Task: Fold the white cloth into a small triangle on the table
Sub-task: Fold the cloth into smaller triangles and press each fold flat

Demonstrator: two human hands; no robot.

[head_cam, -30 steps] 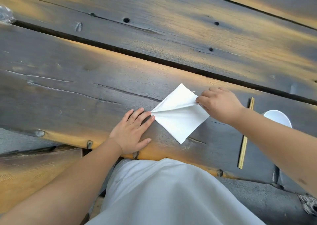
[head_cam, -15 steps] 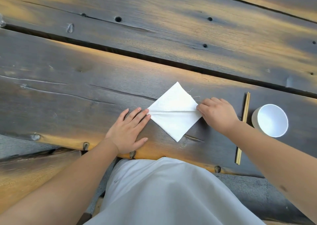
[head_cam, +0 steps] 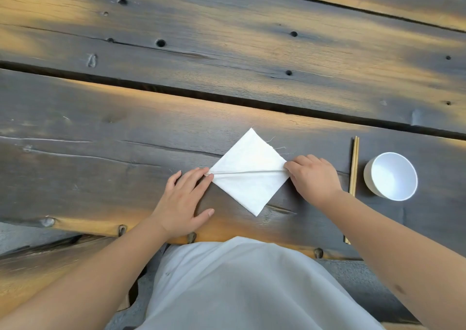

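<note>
The left hand (head_cam: 182, 201) lay flat on the dark wooden bench (head_cam: 100, 168), its fingers (head_cam: 194, 178) straight and together, their tips pressing the left corner of the white cloth (head_cam: 248, 186). The cloth sat as a diamond on the near plank, in front of the person, with a raised crease running across it from the left corner to the right. Loose threads showed along its upper right edge. At the right corner the right hand (head_cam: 312, 176) had its fingers curled, pinching the cloth at the end of the crease. Just beside that hand lay a pair of wooden chopsticks (head_cam: 354, 163), pointing away from the person. A white bowl (head_cam: 390, 176) stood upright near them, further right.
</note>
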